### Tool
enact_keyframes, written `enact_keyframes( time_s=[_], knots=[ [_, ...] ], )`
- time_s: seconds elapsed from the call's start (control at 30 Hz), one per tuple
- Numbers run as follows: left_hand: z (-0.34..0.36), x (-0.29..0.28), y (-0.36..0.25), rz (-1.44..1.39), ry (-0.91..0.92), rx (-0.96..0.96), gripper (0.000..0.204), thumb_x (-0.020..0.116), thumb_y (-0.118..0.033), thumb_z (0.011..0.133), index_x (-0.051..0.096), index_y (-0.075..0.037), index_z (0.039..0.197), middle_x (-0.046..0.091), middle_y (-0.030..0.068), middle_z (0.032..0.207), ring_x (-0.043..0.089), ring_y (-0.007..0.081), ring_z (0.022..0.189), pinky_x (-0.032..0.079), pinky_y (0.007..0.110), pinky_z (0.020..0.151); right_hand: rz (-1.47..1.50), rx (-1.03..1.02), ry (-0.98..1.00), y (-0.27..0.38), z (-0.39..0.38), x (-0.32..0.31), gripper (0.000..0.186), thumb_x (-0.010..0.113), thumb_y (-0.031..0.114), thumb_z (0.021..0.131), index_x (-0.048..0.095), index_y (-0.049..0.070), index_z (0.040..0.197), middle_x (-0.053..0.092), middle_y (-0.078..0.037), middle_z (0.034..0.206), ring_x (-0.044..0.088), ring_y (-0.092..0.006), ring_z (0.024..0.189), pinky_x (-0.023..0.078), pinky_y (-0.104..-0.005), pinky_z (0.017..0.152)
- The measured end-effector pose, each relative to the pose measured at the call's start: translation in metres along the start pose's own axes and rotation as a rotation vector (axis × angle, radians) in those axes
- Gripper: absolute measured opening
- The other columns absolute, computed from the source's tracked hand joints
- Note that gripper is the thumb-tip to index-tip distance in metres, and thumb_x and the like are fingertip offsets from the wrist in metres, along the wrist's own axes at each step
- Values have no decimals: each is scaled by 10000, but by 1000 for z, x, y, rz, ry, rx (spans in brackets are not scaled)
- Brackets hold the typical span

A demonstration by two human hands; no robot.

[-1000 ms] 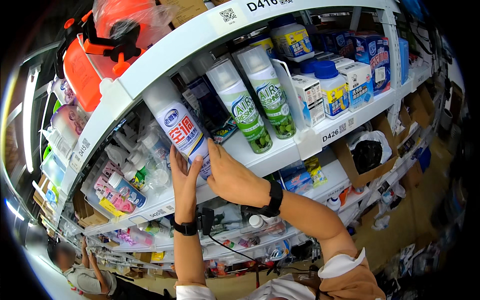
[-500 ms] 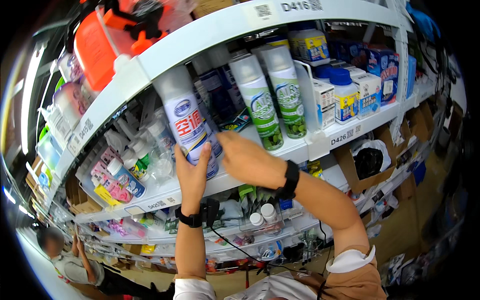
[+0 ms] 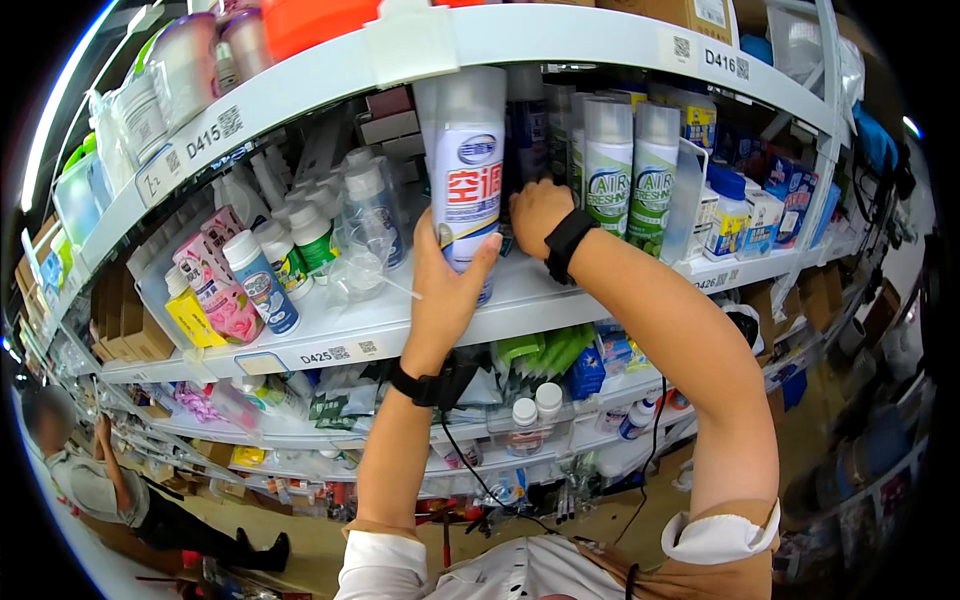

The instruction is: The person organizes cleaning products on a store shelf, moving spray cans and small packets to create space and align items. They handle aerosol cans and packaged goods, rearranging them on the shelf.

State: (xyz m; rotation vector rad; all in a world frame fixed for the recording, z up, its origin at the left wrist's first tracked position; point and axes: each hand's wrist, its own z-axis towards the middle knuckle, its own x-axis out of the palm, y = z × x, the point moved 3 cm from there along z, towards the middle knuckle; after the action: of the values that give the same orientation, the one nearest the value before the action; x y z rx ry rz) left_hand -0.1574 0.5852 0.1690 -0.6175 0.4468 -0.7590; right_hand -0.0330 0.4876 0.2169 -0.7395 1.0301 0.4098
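My left hand (image 3: 447,300) is wrapped round the lower part of a tall white aerosol spray can (image 3: 472,165) with red and blue print. The can stands nearly upright at the front of the middle shelf, its clear cap close under the upper shelf's edge. To its right, my right hand (image 3: 541,222) reaches into the shelf with bent, closed fingers; the fingertips and anything in them are hidden. Dark blue spray cans (image 3: 528,135) stand behind that hand. Just right of it are two green-and-white air freshener cans (image 3: 607,172).
Left on the shelf are a blue-and-white bottle (image 3: 260,283), a yellow box (image 3: 192,312) and bottles in clear plastic (image 3: 372,215). A clear divider (image 3: 686,200) and a blue-capped tub (image 3: 728,215) stand right. The upper shelf edge (image 3: 590,42) overhangs. Another person (image 3: 95,470) stands at lower left.
The tilted white can now stands more upright, still in my left hand. My right hand has gone deeper into the shelf beside it. The whole view has shifted and turned.
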Motion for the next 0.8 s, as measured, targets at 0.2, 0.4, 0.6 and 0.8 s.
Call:
enact_keyframes(
  time_s=[0.2,0.4,0.6,0.8],
  knots=[
    [0,-1,1,53,-24,35,814,758,-348,895,337,90,1437,400,294,1463,473,408,1323,394,445,1093,205,-130,199,1,38,23,343,658,176,864,721,77,1186,707,-165,1196,682,-323,1111,548,-464,893],
    [-1,3,1,86,-34,74,825,754,-355,896,322,89,1441,347,312,1503,425,448,1362,380,458,1110,338,-176,-43,-17,40,31,245,557,130,908,740,36,1041,717,-215,1089,702,-367,1007,564,-444,846],
    [-5,-4,2,142,-121,124,754,747,-359,912,380,27,1447,502,221,1356,555,303,1200,454,399,1013,274,-115,-113,-42,12,-22,166,666,28,806,700,-48,950,665,-294,1023,651,-463,888,546,-466,794],
    [-3,-3,1,109,-99,136,763,756,-359,907,382,29,1447,516,219,1342,558,297,1198,453,392,1014,1216,163,-149,-47,-36,-35,246,515,55,985,566,-153,1106,667,-232,1017,729,-352,898,645,-378,643]
  ],
)
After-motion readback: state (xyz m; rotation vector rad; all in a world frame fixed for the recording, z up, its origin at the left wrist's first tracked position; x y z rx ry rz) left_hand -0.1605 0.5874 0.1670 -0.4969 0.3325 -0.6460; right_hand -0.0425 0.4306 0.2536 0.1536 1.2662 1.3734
